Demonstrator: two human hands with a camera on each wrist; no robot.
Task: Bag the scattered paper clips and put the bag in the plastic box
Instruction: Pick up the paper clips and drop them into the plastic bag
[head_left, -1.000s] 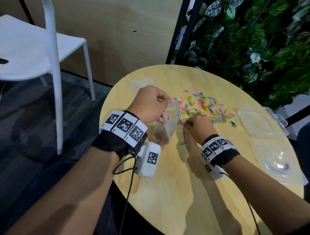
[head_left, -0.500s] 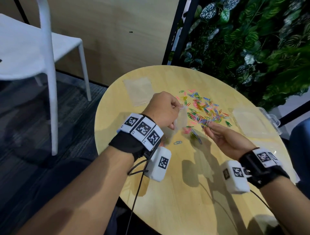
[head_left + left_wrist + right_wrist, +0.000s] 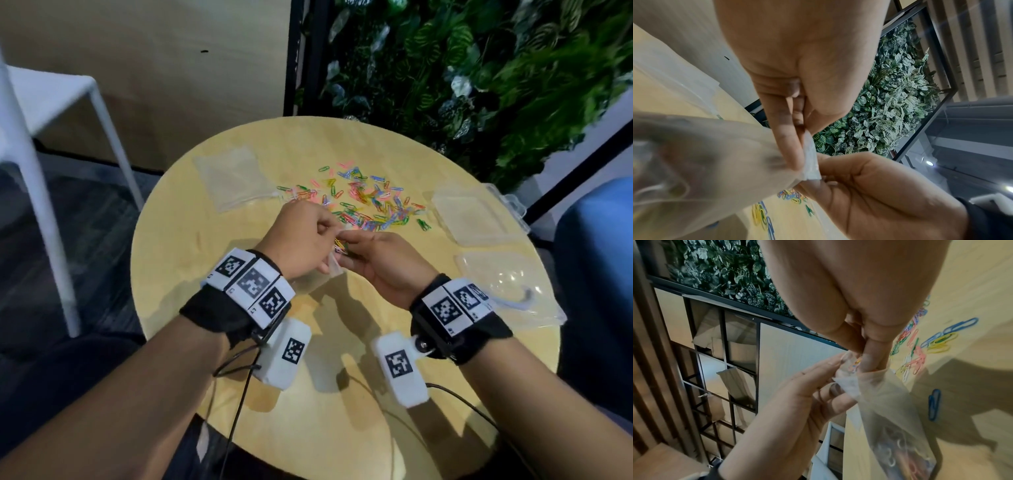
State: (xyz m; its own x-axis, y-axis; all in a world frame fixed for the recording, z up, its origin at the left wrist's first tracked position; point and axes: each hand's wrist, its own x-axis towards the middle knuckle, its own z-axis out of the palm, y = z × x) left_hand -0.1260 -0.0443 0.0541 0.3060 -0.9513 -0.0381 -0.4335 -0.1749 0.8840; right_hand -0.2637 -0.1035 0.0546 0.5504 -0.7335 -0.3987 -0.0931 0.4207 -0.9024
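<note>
A small clear bag [image 3: 334, 269] hangs between my hands above the round wooden table [image 3: 191, 240], with several clips in its bottom [image 3: 900, 456]. My left hand [image 3: 325, 236] pinches the bag's top edge [image 3: 810, 159]. My right hand [image 3: 347, 241] meets it at the bag's mouth and pinches a few coloured paper clips [image 3: 855, 364] just over the opening. The loose pile of coloured paper clips [image 3: 370, 202] lies beyond my hands. To the right of the pile stands the clear plastic box [image 3: 472, 216].
A flat stack of spare clear bags [image 3: 236, 178] lies at the table's far left. A clear plastic lid or tray [image 3: 507, 291] rests near the right edge. A white chair [image 3: 41, 102] stands left of the table, and a plant wall [image 3: 479, 68] behind it.
My right hand left the pile with a few clips and came back to the bag's mouth. My left hand kept hold of the bag and drew nearer to me.
</note>
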